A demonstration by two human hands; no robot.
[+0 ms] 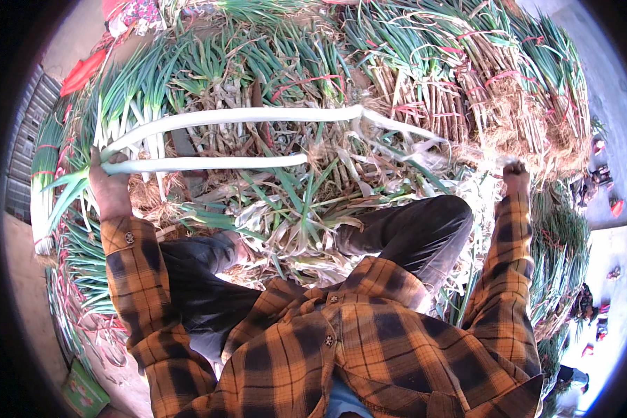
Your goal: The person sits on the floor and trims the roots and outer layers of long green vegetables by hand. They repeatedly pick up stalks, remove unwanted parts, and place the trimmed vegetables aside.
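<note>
My left hand (109, 183) grips two peeled Welsh onions near the base of their green leaves. The upper white stalk (240, 116) runs rightward to its root end; the shorter-looking lower stalk (214, 163) ends in a tuft of roots. Out to the right, my right hand (515, 176) is closed on the far end of a thin strip of outer skin (405, 128), blurred by motion. That strip stretches back to the upper stalk's root end. Behind my left hand lie white-stemmed onions (138, 125) with roots on.
Unpeeled onion bundles (439, 99), tied with red tape, line the far side. Loose skins and leaves (303, 209) litter the ground between my legs. A tied bundle of clean onions (44, 193) is at far left, near a red plastic piece (83, 72). More bundles (559, 251) lie right.
</note>
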